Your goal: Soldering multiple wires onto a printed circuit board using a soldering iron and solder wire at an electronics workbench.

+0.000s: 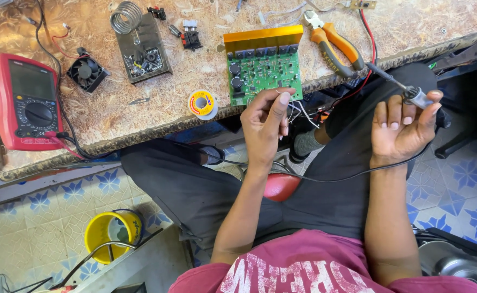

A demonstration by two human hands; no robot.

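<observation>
My left hand (pixel 266 120) pinches a thin strand of solder wire just below a green circuit board (pixel 264 69) with a gold heat sink, which lies at the bench's front edge. White wires (pixel 302 111) hang from the board beside that hand. My right hand (pixel 402 125) is closed around a soldering iron (pixel 406 92), its dark tip pointing up-left toward the bench edge. The iron's black cord (pixel 336 178) loops across my lap. A solder spool (pixel 202 103) lies left of the board.
A red multimeter (pixel 27 103) lies at the bench's left, with a small black fan (pixel 87 71) and a soldering stand (pixel 141 46) behind. Orange pliers (pixel 336 46) lie right of the board. A yellow tape roll (pixel 111 234) sits on the tiled floor.
</observation>
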